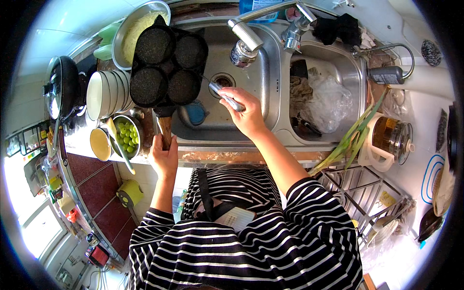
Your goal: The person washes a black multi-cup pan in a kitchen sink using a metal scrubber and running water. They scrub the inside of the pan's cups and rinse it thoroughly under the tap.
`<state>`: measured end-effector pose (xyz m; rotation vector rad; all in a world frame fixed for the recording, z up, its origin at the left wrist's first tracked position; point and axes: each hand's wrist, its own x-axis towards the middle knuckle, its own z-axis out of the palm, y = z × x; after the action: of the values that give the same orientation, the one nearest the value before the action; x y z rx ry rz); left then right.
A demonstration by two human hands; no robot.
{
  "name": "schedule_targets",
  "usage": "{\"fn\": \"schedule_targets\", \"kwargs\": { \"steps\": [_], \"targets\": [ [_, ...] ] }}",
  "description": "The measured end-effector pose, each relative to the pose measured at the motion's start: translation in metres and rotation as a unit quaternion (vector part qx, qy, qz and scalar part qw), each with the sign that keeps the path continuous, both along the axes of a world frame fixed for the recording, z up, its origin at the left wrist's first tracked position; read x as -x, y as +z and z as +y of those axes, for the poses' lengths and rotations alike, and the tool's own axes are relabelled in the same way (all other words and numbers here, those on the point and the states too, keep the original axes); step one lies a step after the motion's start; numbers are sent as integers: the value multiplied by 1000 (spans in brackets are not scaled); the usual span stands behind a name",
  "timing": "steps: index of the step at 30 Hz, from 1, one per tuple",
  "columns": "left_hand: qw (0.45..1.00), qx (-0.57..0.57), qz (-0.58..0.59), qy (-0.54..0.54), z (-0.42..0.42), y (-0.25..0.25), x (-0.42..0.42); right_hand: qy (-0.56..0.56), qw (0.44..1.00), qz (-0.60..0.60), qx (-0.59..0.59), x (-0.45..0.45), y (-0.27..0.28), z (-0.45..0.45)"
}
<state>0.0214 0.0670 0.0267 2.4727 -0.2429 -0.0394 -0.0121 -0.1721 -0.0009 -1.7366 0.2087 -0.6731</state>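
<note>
My left hand [164, 156] grips the wooden handle [165, 130] of a black four-cup frying pan [168, 69]. The pan is raised over the left side of a stainless-steel sink basin [250, 125], its round hollows facing me. My right hand [244, 112] holds a slim tool [227, 96] by its grey handle. Its thin metal shaft points at the pan's right edge; whether the tip touches is too small to tell. Below them, the drain [222, 80] and a blue object [195, 112] show in the basin. A chrome faucet [250, 38] reaches over it.
Left of the sink stand stacked bowls [99, 96], a bowl of green grapes [127, 137] and a metal bowl of pale shreds [145, 27]. The right basin holds crumpled clear plastic [331, 103]. Green onion leaves [348, 137] and a glass kettle [389, 139] lie farther right.
</note>
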Motion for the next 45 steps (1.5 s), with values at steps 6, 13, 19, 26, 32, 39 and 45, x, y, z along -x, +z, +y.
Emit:
{"fn": "schedule_targets", "kwargs": {
  "steps": [6,13,19,26,32,39,45],
  "targets": [
    [992,-98,-73,-36,3,0,4,-10,995,-22,98,1,-4,0],
    [983,-113,-128,-73,3,-1,-6,-24,964,37,-262,8,-12,11],
    [979,-134,-137,-74,-6,11,-3,-10,995,31,-89,6,-18,-1],
    [963,-174,-189,-83,3,8,-10,-61,998,6,21,14,-13,-8],
    [957,-187,-209,-76,4,10,-12,-51,998,18,-41,12,-5,-1],
    [952,-191,-224,-85,4,15,-12,-35,998,34,-46,11,-4,4],
    [957,-184,-212,-81,6,13,-14,-28,999,31,-20,10,-5,6]
  ]
}}
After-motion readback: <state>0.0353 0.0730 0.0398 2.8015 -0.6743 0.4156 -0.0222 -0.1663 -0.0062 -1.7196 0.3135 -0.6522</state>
